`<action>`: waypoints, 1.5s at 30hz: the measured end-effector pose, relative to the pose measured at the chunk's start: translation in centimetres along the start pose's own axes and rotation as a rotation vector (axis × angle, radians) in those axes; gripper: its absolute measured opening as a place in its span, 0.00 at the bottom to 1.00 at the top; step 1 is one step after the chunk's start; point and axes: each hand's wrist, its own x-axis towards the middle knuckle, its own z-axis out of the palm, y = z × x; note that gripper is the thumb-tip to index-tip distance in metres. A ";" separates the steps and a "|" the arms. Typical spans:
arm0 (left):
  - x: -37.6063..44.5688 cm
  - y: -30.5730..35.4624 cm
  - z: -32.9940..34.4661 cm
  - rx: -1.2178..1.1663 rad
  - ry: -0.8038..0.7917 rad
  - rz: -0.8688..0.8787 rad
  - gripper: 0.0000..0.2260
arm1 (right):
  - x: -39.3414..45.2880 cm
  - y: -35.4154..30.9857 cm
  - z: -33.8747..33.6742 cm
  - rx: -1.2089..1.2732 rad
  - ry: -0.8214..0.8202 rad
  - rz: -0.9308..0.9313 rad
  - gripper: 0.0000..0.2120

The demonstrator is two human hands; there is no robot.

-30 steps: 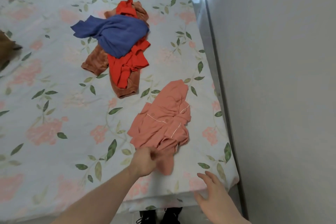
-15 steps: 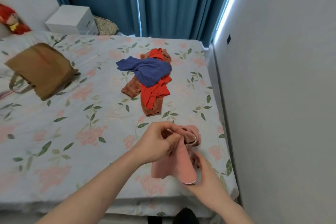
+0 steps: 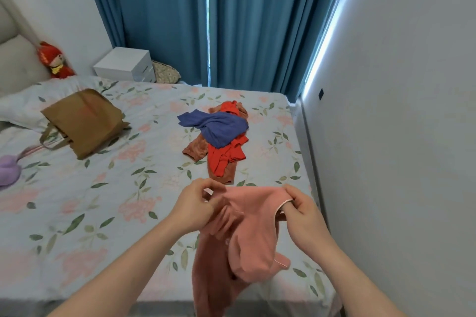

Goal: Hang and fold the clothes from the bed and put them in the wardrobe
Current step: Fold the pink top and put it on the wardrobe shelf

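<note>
The task looks to be at its start. The person holds a pink garment (image 3: pixel 253 229) up in front of the body, above the near edge of the bed (image 3: pixel 108 203): the left hand (image 3: pixel 197 204) pinches one end of its top edge and the right hand (image 3: pixel 301 210) grips the other, so the cloth hangs down between them, neither folded nor on a hanger. Farther up the bed a heap of clothes (image 3: pixel 219 141) lies untouched, with a blue piece over red and brown ones. A brown bag (image 3: pixel 82 121) lies on the bed well to the left. No wardrobe or hanger is in view, so nothing can be judged put away.
</note>
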 end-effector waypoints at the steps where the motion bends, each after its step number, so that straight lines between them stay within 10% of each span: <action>1: -0.8 -0.1 0.4 0.030 0.025 0.033 0.06 | 0.0 -0.4 0.1 0.011 -0.001 -0.009 0.14; 5: -5.9 1.6 2.0 0.025 -0.007 0.219 0.06 | 0.2 -1.6 0.0 0.046 0.017 -0.031 0.19; 14: -7.5 2.1 7.7 -0.046 -0.297 0.018 0.47 | 0.8 -4.3 0.7 0.429 0.132 0.075 0.12; 18: -4.7 2.3 7.3 -0.201 -0.084 0.039 0.25 | 0.8 -5.9 -0.7 0.444 0.154 0.036 0.13; 35: 1.1 8.7 -6.1 -0.140 0.189 0.286 0.09 | 0.2 -3.5 -7.0 0.228 0.353 0.012 0.17; 45: -0.7 12.4 -3.3 -0.141 -0.081 0.466 0.13 | -2.1 -1.2 -1.3 -0.156 -0.209 0.068 0.41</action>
